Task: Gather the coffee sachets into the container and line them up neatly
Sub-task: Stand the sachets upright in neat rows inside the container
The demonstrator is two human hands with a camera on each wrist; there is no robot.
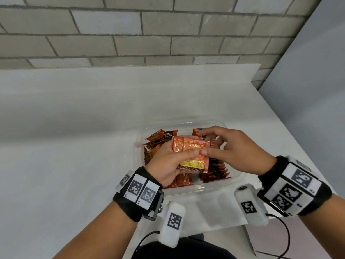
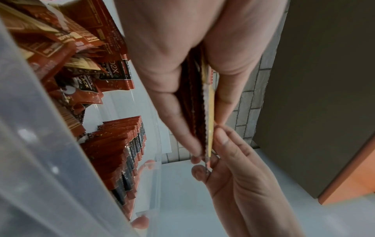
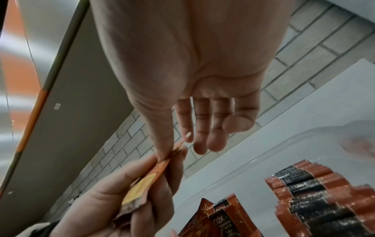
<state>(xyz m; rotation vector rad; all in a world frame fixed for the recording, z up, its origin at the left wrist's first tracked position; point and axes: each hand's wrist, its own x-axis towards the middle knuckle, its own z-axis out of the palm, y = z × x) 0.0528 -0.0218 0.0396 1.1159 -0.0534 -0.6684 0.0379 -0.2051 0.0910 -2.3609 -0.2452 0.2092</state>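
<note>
A clear plastic container sits on the white table. Along its right side, orange-red coffee sachets stand on edge in a neat row. At its left and back, loose sachets lie jumbled. My left hand grips a stack of sachets above the container, thumb on top. My right hand pinches the stack's right end, with its thumb in front and its long fingers behind.
The table runs wide and bare to the left and ends at a grey brick wall. Its right edge slants close past the container. A pale sheet lies between the container and the table's near edge.
</note>
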